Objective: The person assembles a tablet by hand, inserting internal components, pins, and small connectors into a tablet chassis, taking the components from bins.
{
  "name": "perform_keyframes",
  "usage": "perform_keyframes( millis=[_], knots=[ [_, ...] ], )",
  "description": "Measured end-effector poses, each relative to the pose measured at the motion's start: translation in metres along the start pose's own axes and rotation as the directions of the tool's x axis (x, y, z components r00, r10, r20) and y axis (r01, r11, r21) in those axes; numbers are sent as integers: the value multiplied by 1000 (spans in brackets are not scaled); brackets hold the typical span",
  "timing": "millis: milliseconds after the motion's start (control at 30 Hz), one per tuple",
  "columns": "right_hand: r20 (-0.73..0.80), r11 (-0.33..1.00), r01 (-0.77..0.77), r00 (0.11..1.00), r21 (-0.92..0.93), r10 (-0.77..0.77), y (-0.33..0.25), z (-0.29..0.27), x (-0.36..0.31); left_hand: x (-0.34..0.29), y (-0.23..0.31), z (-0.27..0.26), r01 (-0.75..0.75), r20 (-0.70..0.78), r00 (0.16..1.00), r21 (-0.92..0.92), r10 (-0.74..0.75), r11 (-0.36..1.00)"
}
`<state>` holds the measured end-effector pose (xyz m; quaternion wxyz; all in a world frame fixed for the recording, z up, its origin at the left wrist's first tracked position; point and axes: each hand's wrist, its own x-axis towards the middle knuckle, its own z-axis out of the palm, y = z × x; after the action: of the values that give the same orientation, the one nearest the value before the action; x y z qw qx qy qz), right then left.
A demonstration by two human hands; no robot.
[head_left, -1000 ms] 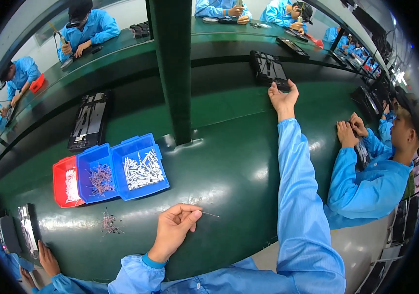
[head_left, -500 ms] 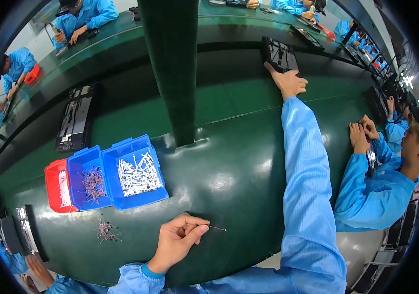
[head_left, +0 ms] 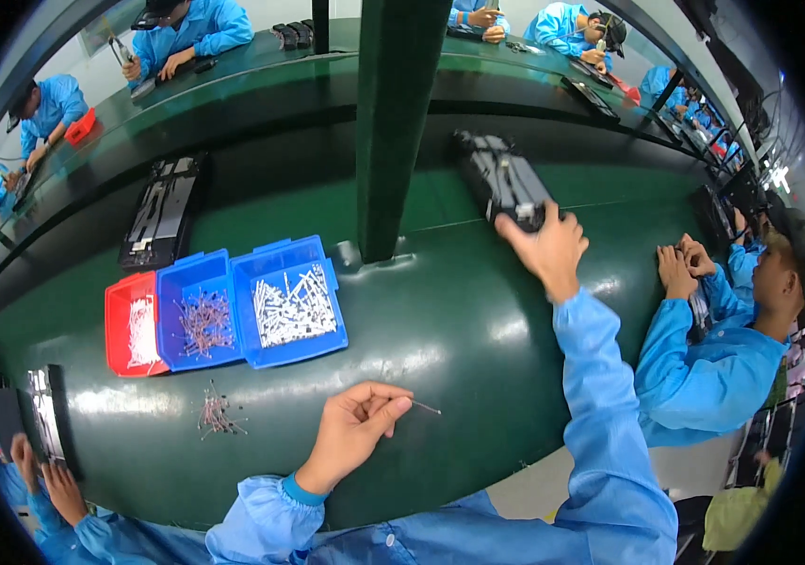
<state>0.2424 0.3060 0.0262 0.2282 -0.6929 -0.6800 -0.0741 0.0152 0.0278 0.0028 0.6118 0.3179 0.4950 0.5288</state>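
Between the thumb and forefinger of my left hand (head_left: pixel 355 428) is a thin short cable (head_left: pixel 427 407) with a small tip, held above the near part of the table. My right hand (head_left: pixel 548 247) reaches out ahead and grips the near end of a stack of black phone-like devices (head_left: pixel 504 174), thumb on its left side and fingers on its right. The top one has grey inner parts showing. Left of my left hand lies a loose pile of similar thin cables (head_left: pixel 219 416).
Joined bins stand at left: a red bin (head_left: pixel 117 325) with white pieces, a blue bin (head_left: pixel 193 275) with thin cables, another blue bin (head_left: pixel 275 262) with white strips. Behind them lies another device stack (head_left: pixel 162 212). A green post (head_left: pixel 393 141) rises mid-table. A co-worker (head_left: pixel 713 367) sits at right.
My right hand has drawn the device stack nearer to me and a little left. The left hand still pinches the cable. The whole view has shifted somewhat.
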Motion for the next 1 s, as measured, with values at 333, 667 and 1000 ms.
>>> perform_keyframes(
  millis=[333,667,1000],
  knots=[
    [368,965,262,899,-23,-236,-4,-151,-245,-8,-13,4,-316,-94,936,208,340,926],
    [176,794,363,850,487,-496,-16,-91,-146,-7,-24,16,-327,-157,911,284,380,901],
    [373,757,576,659,308,-653,-62,-92,-178,-52,-28,22,-352,-261,840,402,475,845]
  ],
)
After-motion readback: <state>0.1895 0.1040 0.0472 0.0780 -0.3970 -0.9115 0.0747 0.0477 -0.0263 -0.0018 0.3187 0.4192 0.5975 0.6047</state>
